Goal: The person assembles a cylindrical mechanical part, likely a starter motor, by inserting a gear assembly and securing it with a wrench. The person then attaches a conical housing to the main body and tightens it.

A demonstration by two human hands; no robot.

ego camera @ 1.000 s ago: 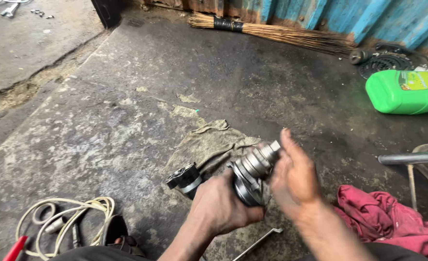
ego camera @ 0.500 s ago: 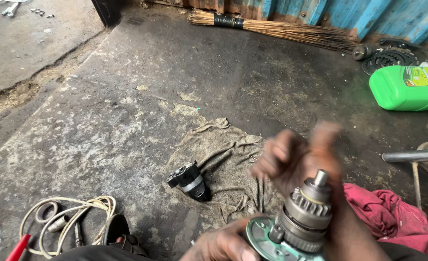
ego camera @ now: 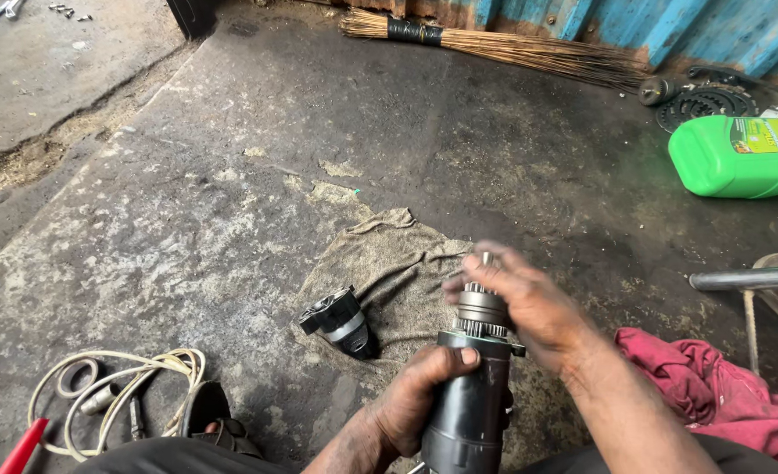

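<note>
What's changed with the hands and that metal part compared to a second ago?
The geared shaft, held bare over the rag a second ago, now stands upright in a dark cylindrical housing. The left hand has taken hold of the housing; the right hand has moved to the shaft's top. The small black part, rag, green jug and broom stayed put.

Your single head-worn camera looks steeply down and forward from close above your hands, across a stained concrete floor [ego camera: 187,228] toward a blue corrugated wall [ego camera: 670,35] along the frame's top edge.
</note>
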